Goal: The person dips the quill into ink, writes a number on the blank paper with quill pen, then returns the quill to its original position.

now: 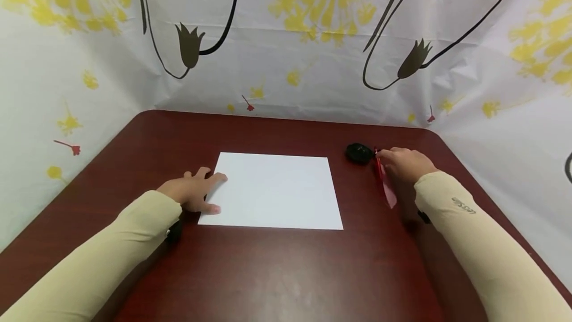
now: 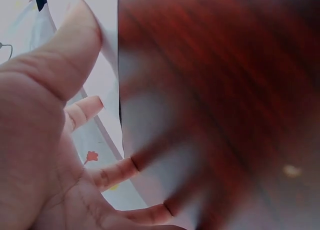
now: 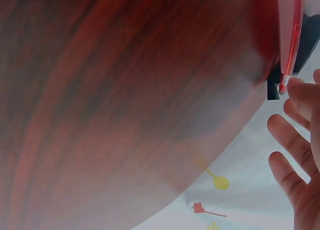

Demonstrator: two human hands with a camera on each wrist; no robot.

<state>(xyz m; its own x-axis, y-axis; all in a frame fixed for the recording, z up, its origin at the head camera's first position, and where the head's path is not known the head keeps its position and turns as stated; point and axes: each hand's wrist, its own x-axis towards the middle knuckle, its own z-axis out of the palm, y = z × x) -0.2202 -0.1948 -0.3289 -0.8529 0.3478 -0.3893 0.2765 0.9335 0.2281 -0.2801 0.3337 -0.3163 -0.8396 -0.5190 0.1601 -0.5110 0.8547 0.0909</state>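
A white sheet of paper (image 1: 277, 190) lies flat on the dark red-brown table. My left hand (image 1: 194, 193) rests at its left edge with fingers spread, thumb and fingertips over the paper; the left wrist view shows the spread fingers (image 2: 112, 175) and palm. At the right, my right hand (image 1: 404, 163) is at the far end of a slim red, pen-like item (image 1: 380, 173) with a pinkish, see-through flat part. In the right wrist view its fingers (image 3: 290, 140) are loosely bent and apart, one fingertip right beside the end of the red item (image 3: 291, 39).
A black oval object (image 1: 359, 153) lies just left of the red item's far end. The table (image 1: 277, 272) has rounded far corners. White cloth (image 1: 286, 73) with yellow and brown flower prints hangs behind it and at both sides.
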